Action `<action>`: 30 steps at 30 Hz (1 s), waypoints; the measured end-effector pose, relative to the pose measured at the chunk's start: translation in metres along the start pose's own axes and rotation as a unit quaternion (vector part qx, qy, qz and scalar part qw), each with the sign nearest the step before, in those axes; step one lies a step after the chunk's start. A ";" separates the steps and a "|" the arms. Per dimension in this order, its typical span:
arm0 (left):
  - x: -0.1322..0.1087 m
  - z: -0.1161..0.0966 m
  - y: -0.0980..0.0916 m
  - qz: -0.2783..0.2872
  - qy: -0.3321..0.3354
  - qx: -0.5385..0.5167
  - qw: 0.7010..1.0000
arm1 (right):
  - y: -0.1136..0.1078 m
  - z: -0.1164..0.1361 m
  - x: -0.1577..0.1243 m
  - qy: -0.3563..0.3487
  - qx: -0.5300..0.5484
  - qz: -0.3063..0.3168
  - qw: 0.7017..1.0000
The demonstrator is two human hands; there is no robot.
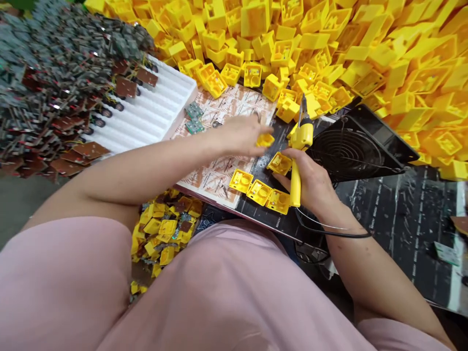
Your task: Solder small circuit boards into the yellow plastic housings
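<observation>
My right hand [314, 180] grips a yellow soldering gun [295, 183], its metal tip pointing up and away from me. Close to the fingers of that hand is an open yellow plastic case [280, 163]. My left hand [243, 135], smeared by motion, reaches across the patterned board; a small yellow case half [266, 141] shows between its thumb and fingers. Nearer to me lies a slanting row of three open yellow cases [259, 192] with small metal parts inside. Left of my left hand are green circuit boards [194, 118].
A large heap of yellow cases [256, 19] fills the back. Circuit boards with wires [66, 73] pile on a white ribbed foam tray [161, 107] at left. A black fan [343, 146] stands right of the soldering gun; its cable [329, 233] crosses my right forearm. More cases [164, 229] lie below the table edge.
</observation>
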State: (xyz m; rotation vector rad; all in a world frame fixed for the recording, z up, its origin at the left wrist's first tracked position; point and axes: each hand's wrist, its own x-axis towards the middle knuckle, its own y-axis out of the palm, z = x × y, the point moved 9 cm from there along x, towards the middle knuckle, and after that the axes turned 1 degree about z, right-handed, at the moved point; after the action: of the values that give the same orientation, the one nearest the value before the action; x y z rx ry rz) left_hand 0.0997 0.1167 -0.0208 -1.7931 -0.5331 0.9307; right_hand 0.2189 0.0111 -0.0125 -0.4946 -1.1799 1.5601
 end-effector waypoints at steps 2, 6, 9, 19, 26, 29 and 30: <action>-0.014 -0.008 0.007 0.039 0.033 -0.030 0.998 | 0.002 0.000 -0.003 -0.002 0.005 0.013 1.000; 0.001 0.051 -0.020 -0.072 -0.057 0.003 0.996 | 0.001 0.001 -0.004 -0.008 -0.013 0.013 1.000; 0.023 0.111 -0.040 -0.108 -0.112 0.147 0.977 | 0.002 0.007 0.005 -0.023 -0.035 -0.003 0.999; 0.000 0.075 -0.028 -0.074 -0.120 0.103 0.985 | 0.033 0.011 0.042 0.002 -0.061 0.038 0.997; -0.043 0.004 0.024 -0.031 -0.016 0.051 0.998 | 0.006 0.021 0.014 -0.066 0.017 0.035 0.997; -0.060 0.027 0.012 -0.049 -0.023 0.083 0.995 | -0.013 0.024 0.002 -0.070 -0.004 -0.027 0.997; -0.064 0.043 0.004 -0.059 -0.041 0.102 0.992 | -0.019 0.026 -0.002 -0.072 -0.012 -0.051 0.996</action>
State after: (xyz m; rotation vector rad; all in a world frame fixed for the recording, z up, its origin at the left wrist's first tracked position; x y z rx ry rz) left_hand 0.0265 0.0935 -0.0108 -1.5299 -0.5695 0.9437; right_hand 0.2081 -0.0033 0.0150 -0.3371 -1.3143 1.5153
